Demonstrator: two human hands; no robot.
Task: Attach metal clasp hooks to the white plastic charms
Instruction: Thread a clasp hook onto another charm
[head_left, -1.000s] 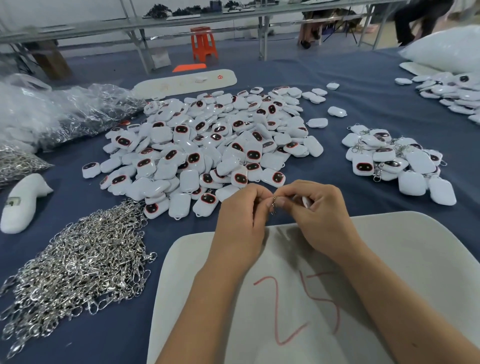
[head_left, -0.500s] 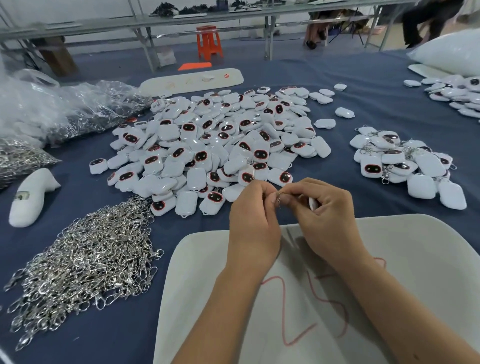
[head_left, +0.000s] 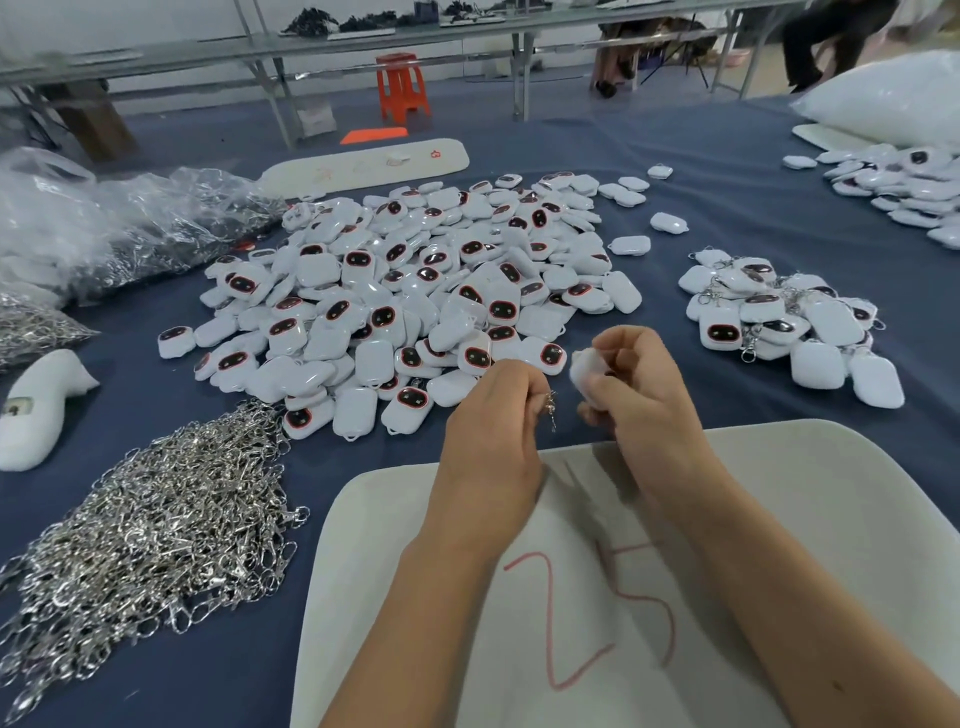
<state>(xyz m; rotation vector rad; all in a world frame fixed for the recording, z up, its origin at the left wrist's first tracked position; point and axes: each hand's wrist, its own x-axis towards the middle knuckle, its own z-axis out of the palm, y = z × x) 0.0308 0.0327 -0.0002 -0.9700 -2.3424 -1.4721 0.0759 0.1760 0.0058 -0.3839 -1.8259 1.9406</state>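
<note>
Clear bag (head_left: 130, 228) w/ metal hooks inside, far left of charm pile (head_left: 415, 301).

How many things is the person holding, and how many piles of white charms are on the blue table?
Metal clasp hook in left hand: 1
White charm in right hand: 1
Charm piles: 3, namely big, right, far right
Total: 5

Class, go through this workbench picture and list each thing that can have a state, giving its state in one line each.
left hand: pinching a clasp hook
clasp hook: dangling, not touching the charm
right hand: gripping a white charm
white charm: held, apart from the hook
big charm pile: loose, without hooks
small charm pile: hooks attached
hook heap: loose, tangled
plastic bag: crumpled, lying on the table
</note>
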